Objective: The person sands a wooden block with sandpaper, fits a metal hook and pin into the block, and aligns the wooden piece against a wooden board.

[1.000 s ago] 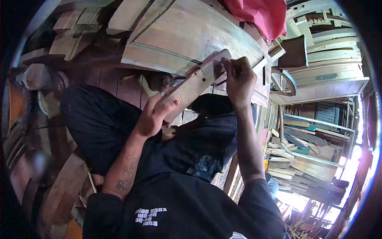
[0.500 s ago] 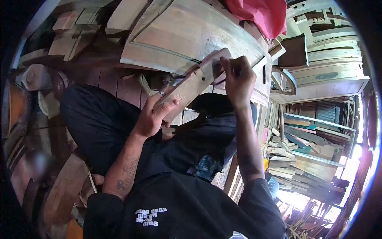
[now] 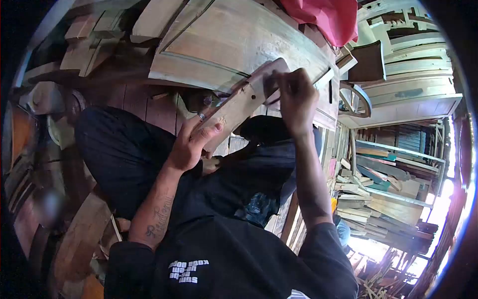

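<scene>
A wooden piece (image 3: 239, 110) with a small dark hole slants across my lap, its upper end against the panelled board. My left hand (image 3: 193, 138), wearing a ring, is closed around its lower end, thumb on the face. Close by the upper end, my right hand (image 3: 298, 97) is bent into a fist, knuckles up. A dark patch shows on the wood beside its fingers; whether that is a shadow or something held, I cannot make out. The fingertips are partly hidden and slightly blurred.
The large panelled wooden board (image 3: 214, 37) lies just beyond my knees. Red cloth (image 3: 328, 20) hangs at the top. Wood blocks (image 3: 97, 25) sit at upper left, a curved wooden part (image 3: 82, 239) at lower left. Stacked planks (image 3: 378, 199) fill the right side.
My right hand has shifted slightly left and down along the upper end of the wooden piece. My left hand keeps its hold in nearly the same place.
</scene>
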A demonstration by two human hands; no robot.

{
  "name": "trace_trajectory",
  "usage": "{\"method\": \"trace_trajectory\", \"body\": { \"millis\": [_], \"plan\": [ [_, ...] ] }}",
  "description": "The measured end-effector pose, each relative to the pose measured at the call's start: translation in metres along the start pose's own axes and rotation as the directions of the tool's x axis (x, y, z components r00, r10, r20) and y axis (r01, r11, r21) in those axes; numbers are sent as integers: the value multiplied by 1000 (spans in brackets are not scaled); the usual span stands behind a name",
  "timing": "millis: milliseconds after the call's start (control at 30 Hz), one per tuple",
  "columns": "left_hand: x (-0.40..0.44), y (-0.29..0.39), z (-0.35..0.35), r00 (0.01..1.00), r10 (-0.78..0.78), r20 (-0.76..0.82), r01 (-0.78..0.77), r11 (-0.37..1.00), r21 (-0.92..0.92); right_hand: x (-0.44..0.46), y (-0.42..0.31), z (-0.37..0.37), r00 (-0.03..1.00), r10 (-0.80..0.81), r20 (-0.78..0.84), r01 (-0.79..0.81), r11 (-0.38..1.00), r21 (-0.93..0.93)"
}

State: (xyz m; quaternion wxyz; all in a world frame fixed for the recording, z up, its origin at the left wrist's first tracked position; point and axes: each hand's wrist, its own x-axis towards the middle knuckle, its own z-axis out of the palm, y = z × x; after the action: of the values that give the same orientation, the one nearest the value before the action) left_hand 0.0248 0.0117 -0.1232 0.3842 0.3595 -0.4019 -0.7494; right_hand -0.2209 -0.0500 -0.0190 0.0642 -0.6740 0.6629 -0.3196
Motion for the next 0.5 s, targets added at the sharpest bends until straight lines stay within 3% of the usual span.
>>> {"method": "trace_trajectory", "body": {
  "millis": [67,100,133,167,200,233,300,333,367,433,467,500],
  "plan": [
    [-1,-10,-1,999,-24,-46,24,1000,-8,3,-8,-1,985,168,-34,-169,986,-11],
    [1,-17,-2,986,157,-55,-147,977,155,-2,-12,0,986,163,-33,-164,986,-7],
    [3,-23,-3,944,330,-30,-305,900,311,-9,-14,0,999,50,19,-49,999,-21],
    [4,-28,-5,942,333,-26,-309,898,313,-12,-14,0,996,-62,68,65,997,-33],
    [3,-13,-1,973,224,-51,-212,962,173,-10,-6,-1,994,-64,91,70,996,-62],
    [0,-4,2,993,101,-61,-100,995,25,-2,-1,1,998,-27,61,22,996,83],
    [-2,1,4,998,53,-46,-53,998,-14,14,-6,-6,972,233,-38,-233,972,-1],
    [-2,3,4,999,18,-33,-20,999,-47,15,-7,-5,972,232,-49,-233,973,-9],
    [-1,2,2,999,22,-35,-23,999,-45,10,-8,-5,972,228,-50,-229,973,-6],
    [3,-5,-1,992,121,-34,-119,991,66,-2,-8,-6,999,-5,47,8,998,-64],
    [4,-9,-2,992,120,-30,-118,991,65,0,-6,-8,998,-47,52,53,992,-115],
    [4,-14,-4,995,91,-33,-90,995,36,5,-3,-10,996,70,48,-74,994,82]
  ]
}}
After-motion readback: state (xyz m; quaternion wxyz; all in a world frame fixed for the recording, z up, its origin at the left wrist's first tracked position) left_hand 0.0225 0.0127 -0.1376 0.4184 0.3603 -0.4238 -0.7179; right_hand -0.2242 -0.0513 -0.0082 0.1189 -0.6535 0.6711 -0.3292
